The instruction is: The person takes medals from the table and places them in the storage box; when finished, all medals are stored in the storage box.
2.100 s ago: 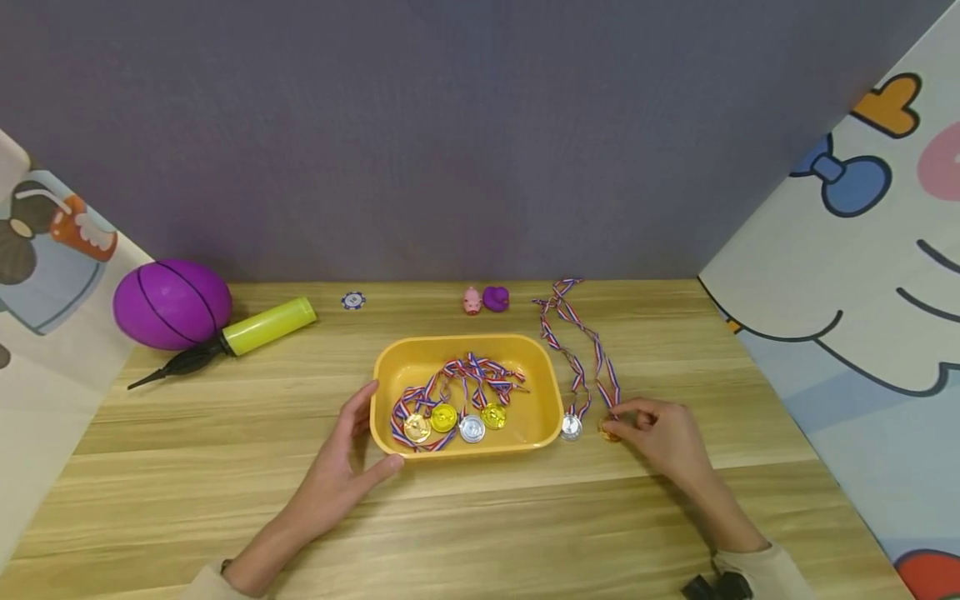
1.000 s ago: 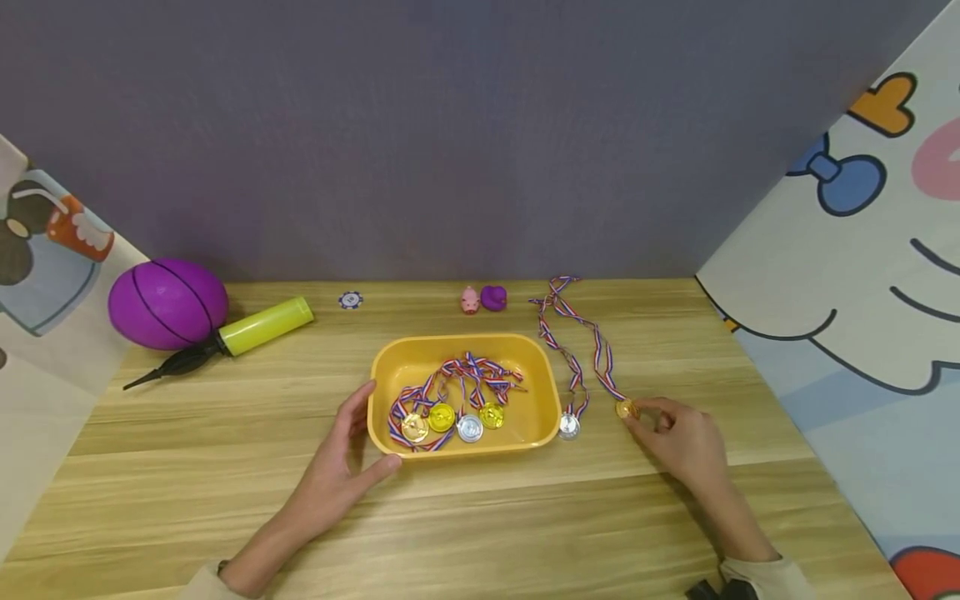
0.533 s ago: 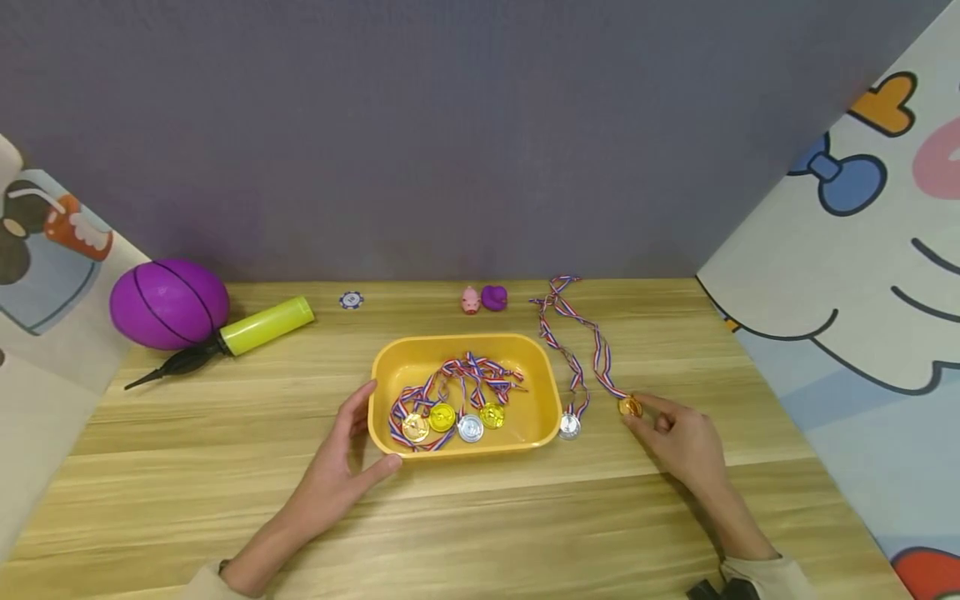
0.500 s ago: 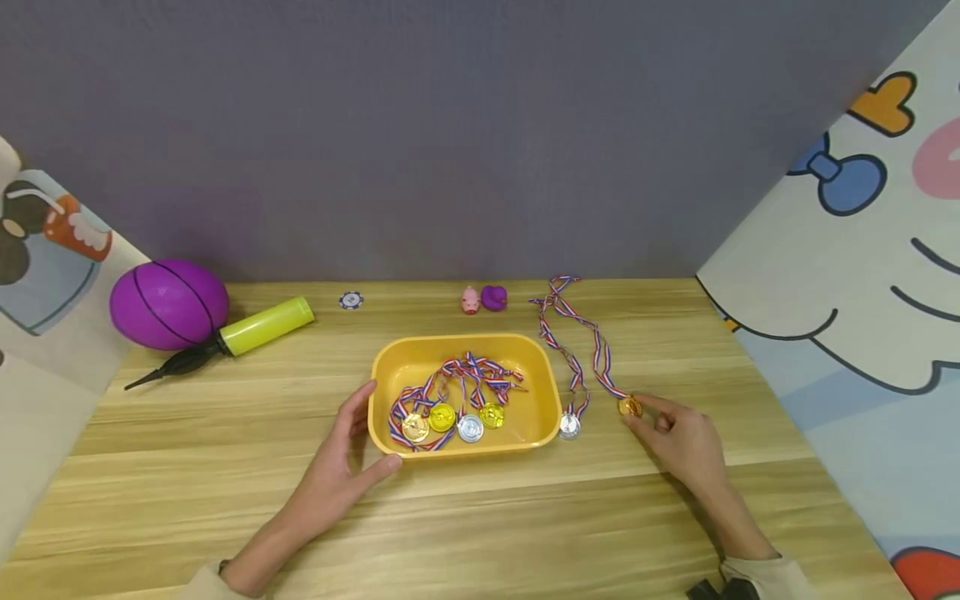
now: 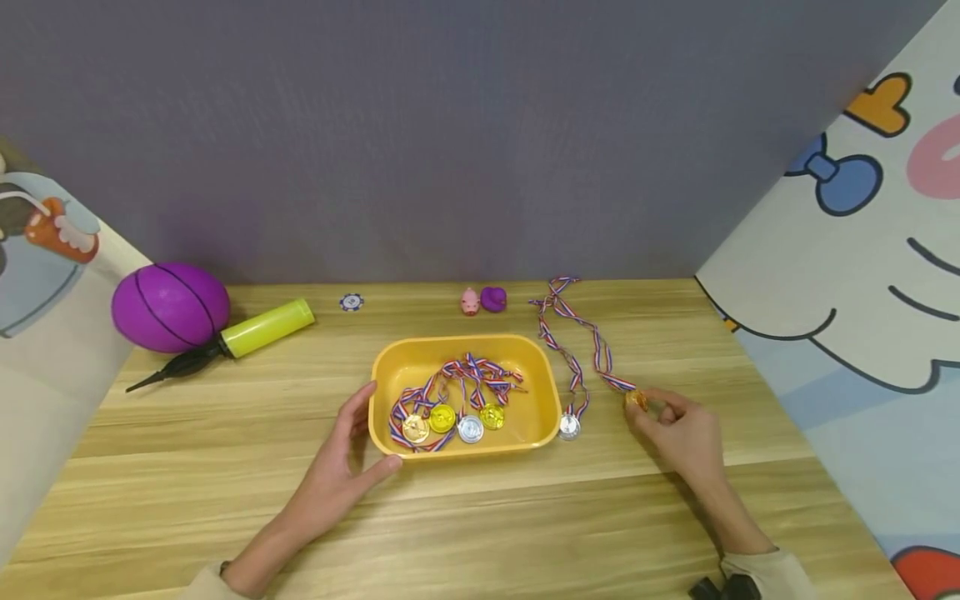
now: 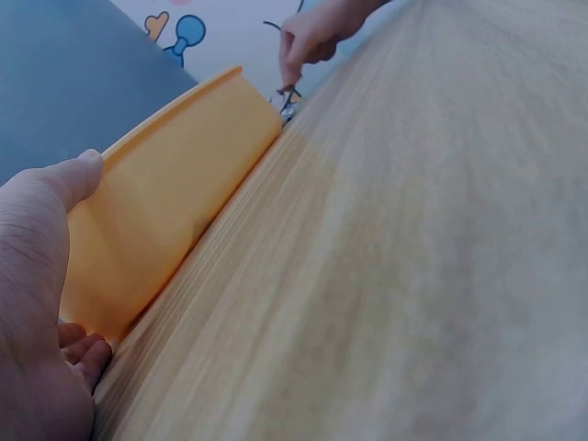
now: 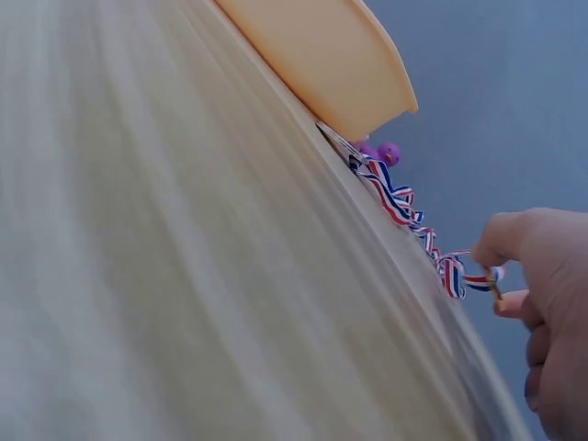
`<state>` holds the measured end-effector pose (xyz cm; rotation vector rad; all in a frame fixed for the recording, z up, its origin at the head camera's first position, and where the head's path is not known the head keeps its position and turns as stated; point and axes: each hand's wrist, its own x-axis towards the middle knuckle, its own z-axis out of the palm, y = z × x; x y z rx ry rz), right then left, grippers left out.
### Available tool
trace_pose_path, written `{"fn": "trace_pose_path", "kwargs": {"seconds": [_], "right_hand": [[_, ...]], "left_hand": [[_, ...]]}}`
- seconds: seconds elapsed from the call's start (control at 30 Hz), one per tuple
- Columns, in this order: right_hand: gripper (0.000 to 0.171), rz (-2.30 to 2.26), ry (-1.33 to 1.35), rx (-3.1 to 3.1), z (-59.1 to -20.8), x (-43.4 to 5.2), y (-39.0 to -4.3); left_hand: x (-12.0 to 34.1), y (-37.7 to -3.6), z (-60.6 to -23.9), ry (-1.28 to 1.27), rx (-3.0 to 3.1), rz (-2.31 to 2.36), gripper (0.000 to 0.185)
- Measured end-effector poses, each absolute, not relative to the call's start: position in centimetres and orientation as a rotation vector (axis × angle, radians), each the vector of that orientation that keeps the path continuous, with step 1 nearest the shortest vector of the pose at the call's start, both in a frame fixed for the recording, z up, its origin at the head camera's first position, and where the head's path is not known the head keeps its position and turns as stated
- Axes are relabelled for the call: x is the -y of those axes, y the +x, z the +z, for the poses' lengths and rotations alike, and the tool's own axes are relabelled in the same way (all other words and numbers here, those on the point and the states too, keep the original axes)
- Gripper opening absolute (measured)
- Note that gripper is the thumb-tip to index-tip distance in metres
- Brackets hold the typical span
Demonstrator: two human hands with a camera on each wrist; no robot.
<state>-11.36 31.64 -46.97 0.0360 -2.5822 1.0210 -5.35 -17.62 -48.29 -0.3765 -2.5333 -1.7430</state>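
A yellow plastic tub (image 5: 536, 404) stands mid-table, holding several gold and silver medals with red, white and blue ribbons. My left hand (image 5: 330, 475) grips its near left corner. In the left wrist view the thumb (image 6: 81, 175) lies at the rim and fingers curl low against the wall. To the right of the tub, my right hand (image 5: 688, 437) pinches a gold-coloured medal (image 5: 636, 399) between thumb and index finger, its disc tilted and partly covered. Its ribbon (image 5: 603, 358) trails back across the table. A silver medal (image 5: 569, 427) with its own ribbon lies beside the tub's right end.
Along the back wall are a pink pig figure (image 5: 469, 302), a purple duck (image 5: 493, 299) and a poker chip (image 5: 352, 302). A purple ball (image 5: 171, 307) and a yellow-green hand pump (image 5: 268, 328) lie at back left. Printed panels flank the table.
My right hand has drawn the gold-coloured medal to the right and slightly back, away from the silver one, and its disc now tilts differently. The left hand and tub have stayed put.
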Motion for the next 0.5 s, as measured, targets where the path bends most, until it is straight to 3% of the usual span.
{"fn": "trace_pose_path", "kwargs": {"seconds": [0.5], "right_hand": [[0.022,1.281,-0.122,2.249,-41.6,-32.8,-13.5]], "left_hand": [[17.6,-5.5,-48.5,-0.376,2.537,-1.727,0.102]]}}
